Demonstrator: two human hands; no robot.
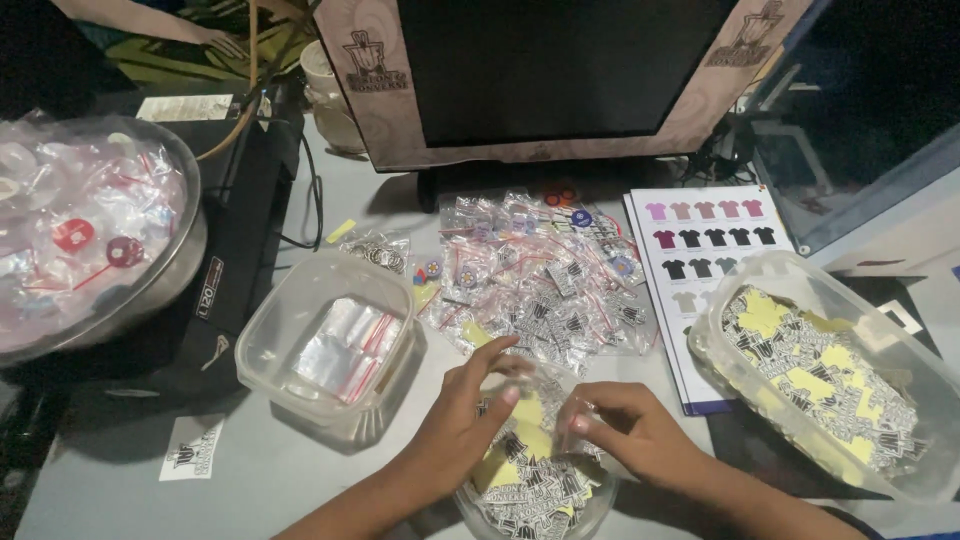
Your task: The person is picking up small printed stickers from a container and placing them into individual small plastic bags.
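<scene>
We see our left hand and right hand pinching one small clear plastic zip bag between narrowed fingertips, just above a round clear bowl of black-and-white stickers at the near table edge. Two clear rectangular plastic tubs flank us: the left one holds empty zip bags, the right one black-and-yellow stickers. Beyond lies one heap of filled bags, too many to count.
</scene>
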